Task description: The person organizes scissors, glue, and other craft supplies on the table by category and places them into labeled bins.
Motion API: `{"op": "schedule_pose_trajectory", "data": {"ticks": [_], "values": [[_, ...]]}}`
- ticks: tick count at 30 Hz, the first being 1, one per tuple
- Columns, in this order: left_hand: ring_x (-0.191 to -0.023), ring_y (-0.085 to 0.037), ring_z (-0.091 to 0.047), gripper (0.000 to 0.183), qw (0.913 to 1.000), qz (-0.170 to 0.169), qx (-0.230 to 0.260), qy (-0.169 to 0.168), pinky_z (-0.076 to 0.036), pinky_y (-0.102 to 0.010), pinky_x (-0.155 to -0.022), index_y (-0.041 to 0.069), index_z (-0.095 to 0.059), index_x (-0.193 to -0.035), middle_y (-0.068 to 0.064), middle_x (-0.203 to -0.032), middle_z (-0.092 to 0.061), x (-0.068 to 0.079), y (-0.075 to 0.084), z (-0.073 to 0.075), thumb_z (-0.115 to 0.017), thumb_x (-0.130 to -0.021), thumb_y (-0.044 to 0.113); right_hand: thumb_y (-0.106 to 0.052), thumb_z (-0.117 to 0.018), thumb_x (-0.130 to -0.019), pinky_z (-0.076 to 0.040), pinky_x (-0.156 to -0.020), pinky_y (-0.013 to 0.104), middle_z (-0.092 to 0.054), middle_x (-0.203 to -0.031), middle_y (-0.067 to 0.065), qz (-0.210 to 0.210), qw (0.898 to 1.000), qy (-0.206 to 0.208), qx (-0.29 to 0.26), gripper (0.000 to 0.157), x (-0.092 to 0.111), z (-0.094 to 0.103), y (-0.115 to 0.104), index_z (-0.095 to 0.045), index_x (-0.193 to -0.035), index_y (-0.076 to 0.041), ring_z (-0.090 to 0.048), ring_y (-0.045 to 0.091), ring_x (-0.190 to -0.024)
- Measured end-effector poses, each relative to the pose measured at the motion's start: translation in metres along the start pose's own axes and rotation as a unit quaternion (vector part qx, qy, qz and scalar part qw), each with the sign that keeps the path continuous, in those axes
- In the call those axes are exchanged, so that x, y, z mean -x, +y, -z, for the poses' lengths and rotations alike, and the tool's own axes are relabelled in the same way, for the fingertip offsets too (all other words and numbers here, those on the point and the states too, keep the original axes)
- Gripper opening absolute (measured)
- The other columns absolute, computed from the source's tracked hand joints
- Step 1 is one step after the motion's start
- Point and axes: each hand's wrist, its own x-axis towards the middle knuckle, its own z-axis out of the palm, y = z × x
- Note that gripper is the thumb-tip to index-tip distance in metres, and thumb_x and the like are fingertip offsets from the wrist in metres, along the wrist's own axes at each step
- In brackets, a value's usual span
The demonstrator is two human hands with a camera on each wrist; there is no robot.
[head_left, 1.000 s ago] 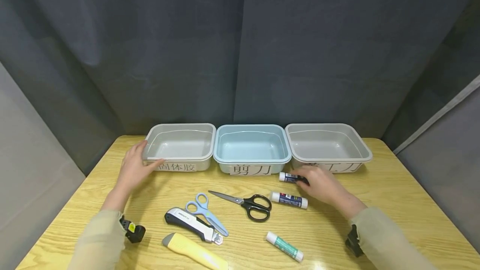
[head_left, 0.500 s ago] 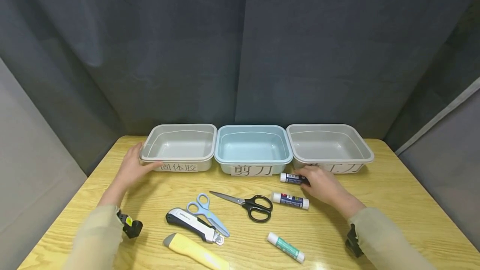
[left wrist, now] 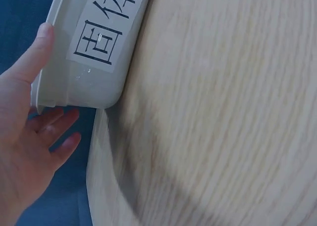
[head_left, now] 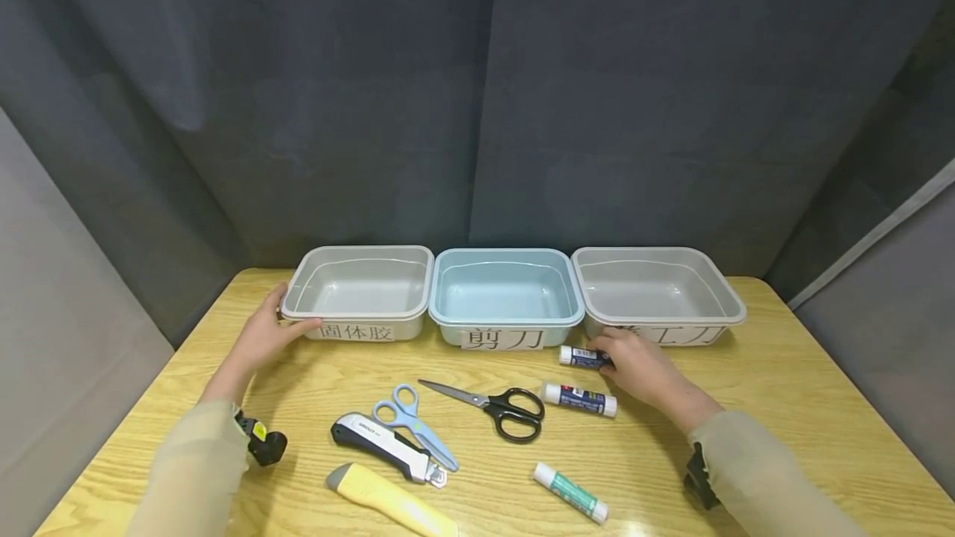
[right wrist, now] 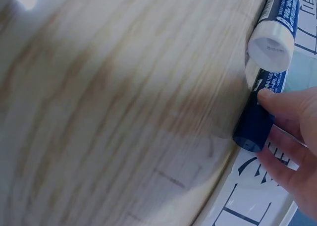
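My left hand [head_left: 263,334] is at the near left corner of the left grey box [head_left: 406,323]. In the left wrist view its thumb [left wrist: 40,50] rests against the front rim, while the other fingers stretch loosely along the end wall, some partly hidden. At the right, my right hand [head_left: 634,363] pinches a navy glue stick [right wrist: 257,119] by its dark cap end, between thumb and fingertips. That stick lies sideways close before the boxes, its white end pointing left. A second navy glue stick [head_left: 578,399] with white ends lies just nearer to me.
A blue box [head_left: 507,323] and another grey box [head_left: 734,305] continue the row, with paper labels in front. Black scissors [head_left: 496,408], blue scissors [head_left: 410,421], a white-black utility knife [head_left: 380,442], a yellow cutter [head_left: 388,500] and a green glue stick [head_left: 570,493] lie on the table.
My left fingers have slipped from over the left box's rim to beside its end wall. My right hand stays at the navy glue stick. The head view has shifted slightly.
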Motion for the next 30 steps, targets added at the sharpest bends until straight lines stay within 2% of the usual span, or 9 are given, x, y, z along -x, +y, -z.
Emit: {"op": "schedule_pose_trajectory", "data": {"ticks": [6, 15, 20, 30], "values": [[-0.13, -0.041, -0.028, 0.101, 0.9989, -0.003, 0.044, 0.014, -0.026, -0.055, -0.103, 0.006, -0.002, -0.146, -0.026, -0.146, -0.021, 0.003, -0.004, -0.01, -0.063, -0.079, 0.049, -0.004, -0.077, -0.066, -0.049, -0.076, 0.042, -0.062, -0.092, 0.005, 0.0, 1.0, -0.005, 0.005, 0.032, 0.001, 0.004, 0.0, -0.067, -0.096, -0.007, -0.06, 0.024, -0.084], [-0.124, -0.039, -0.038, 0.095, 0.997, -0.006, 0.058, 0.051, -0.031, -0.051, -0.101, 0.008, -0.009, -0.147, -0.024, -0.143, -0.029, 0.002, -0.006, -0.014, -0.064, -0.079, 0.047, -0.002, -0.075, -0.067, -0.051, -0.075, 0.039, -0.06, -0.091, 0.003, 0.031, 0.999, -0.008, -0.031, 0.035, 0.0, 0.018, -0.015, -0.067, -0.1, -0.009, -0.06, 0.021, -0.082], [-0.123, -0.038, -0.04, 0.095, 0.9968, 0.0, 0.064, 0.048, -0.032, -0.05, -0.101, 0.008, -0.01, -0.147, -0.024, -0.143, -0.03, 0.006, -0.006, -0.012, -0.064, -0.079, 0.047, -0.003, -0.074, -0.068, -0.051, -0.076, 0.037, -0.062, -0.092, 0.002, 0.045, 0.998, -0.002, -0.038, 0.034, -0.006, 0.024, -0.027, -0.067, -0.1, -0.011, -0.06, 0.019, -0.083], [-0.127, -0.038, -0.035, 0.095, 0.9955, 0.009, 0.082, 0.047, -0.028, -0.052, -0.103, 0.011, -0.009, -0.147, -0.023, -0.145, -0.027, 0.004, -0.008, -0.012, -0.066, -0.079, 0.044, -0.007, -0.074, -0.071, -0.052, -0.068, 0.031, -0.063, -0.09, 0.003, 0.104, 0.993, 0.027, -0.039, 0.03, -0.024, 0.036, -0.052, -0.067, -0.101, -0.007, -0.061, 0.017, -0.081]]}}
